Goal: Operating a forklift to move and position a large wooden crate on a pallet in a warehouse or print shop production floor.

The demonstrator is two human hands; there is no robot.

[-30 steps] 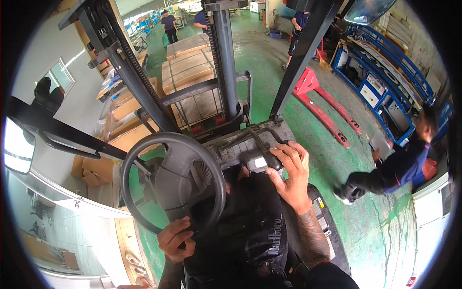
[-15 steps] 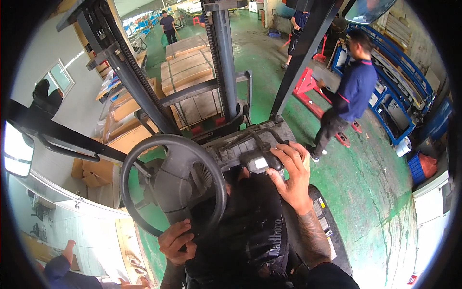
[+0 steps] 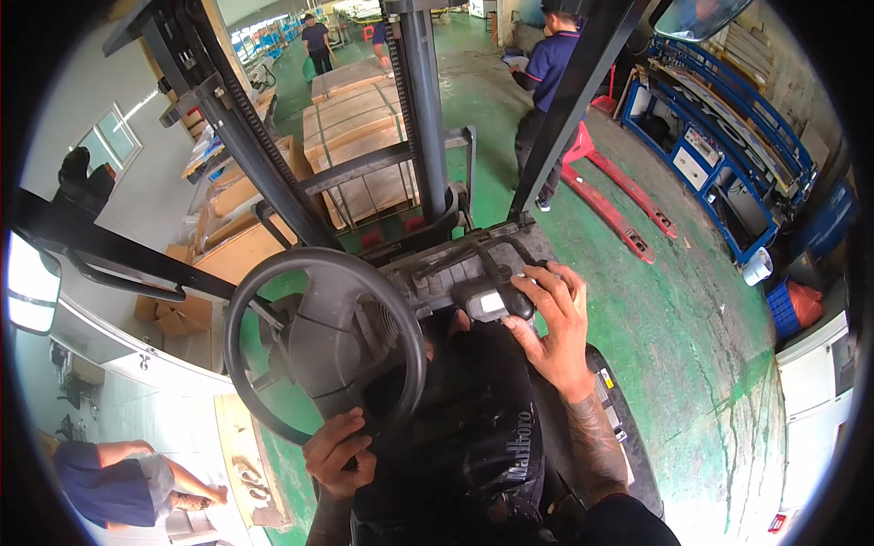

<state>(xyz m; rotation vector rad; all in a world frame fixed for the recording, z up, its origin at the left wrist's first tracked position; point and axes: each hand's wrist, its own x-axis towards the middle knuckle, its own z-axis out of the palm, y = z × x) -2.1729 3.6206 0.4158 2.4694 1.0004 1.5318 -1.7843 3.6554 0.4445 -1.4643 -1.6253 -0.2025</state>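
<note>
I sit at a forklift's black steering wheel [image 3: 417, 359]. My left hand [image 3: 341, 455] is at the lower edge of its rim, fingers curled in against it; the palm side is partly hidden. My right hand [image 3: 557, 328] is closed over the dark knobs of the control levers [image 3: 521, 297], right of the wheel. Below the knobs is a dark housing with a pale, bright patch [image 3: 489, 304]. Ahead, beyond the mast [image 3: 423, 118], large strapped wooden crates [image 3: 350, 127] are stacked in front of the load frame.
A person [image 3: 548, 73] in navy stands beyond the right post, beside a red pallet jack [image 3: 610, 205]. Other people are at the far end and lower left [image 3: 114, 487]. Blue-framed equipment [image 3: 701, 155] lines the right wall; cartons and boards [image 3: 241, 255] lie left of the mast.
The person in navy on the right has walked farther away, past the pallet jack's forks. At lower left another person has come more fully into view. My hands stay in place.
</note>
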